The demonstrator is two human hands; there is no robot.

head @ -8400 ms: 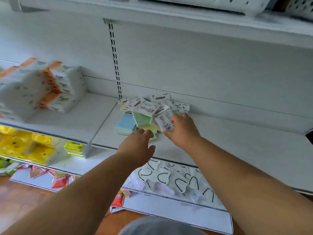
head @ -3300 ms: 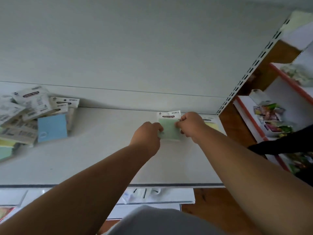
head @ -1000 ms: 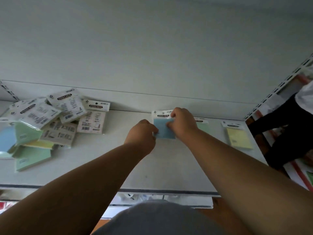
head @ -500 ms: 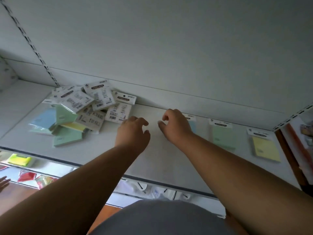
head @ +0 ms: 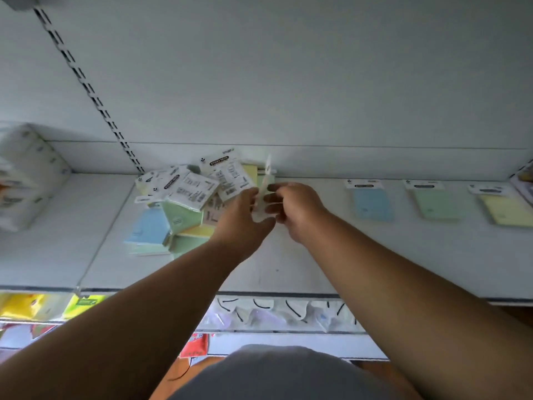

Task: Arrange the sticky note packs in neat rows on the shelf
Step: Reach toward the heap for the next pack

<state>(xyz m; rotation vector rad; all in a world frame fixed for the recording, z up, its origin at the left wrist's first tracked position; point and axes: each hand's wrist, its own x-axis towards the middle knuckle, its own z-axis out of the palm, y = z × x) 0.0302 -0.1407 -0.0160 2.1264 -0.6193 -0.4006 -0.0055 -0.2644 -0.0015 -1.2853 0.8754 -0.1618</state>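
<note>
A jumbled pile of sticky note packs [head: 187,203] lies at the back left of the white shelf [head: 317,269]. Three packs lie flat in a row along the back right: a blue pack [head: 370,202], a green pack [head: 432,203] and a yellow pack [head: 504,206]. Between my hands a pale green pack [head: 264,194] stands on edge, just right of the pile. My left hand [head: 245,217] holds its left side and my right hand [head: 294,209] pinches its right side with thumb and fingers.
White tissue packs [head: 26,177] stand on the shelf to the far left. A slotted upright [head: 86,88] runs down the back panel. Lower shelves hold yellow packets [head: 34,306] and white items with black curves [head: 274,313].
Half a second ago both hands were empty above the shelf. They have moved left to the pile's right edge and now hold a pale green pack upright between them.
</note>
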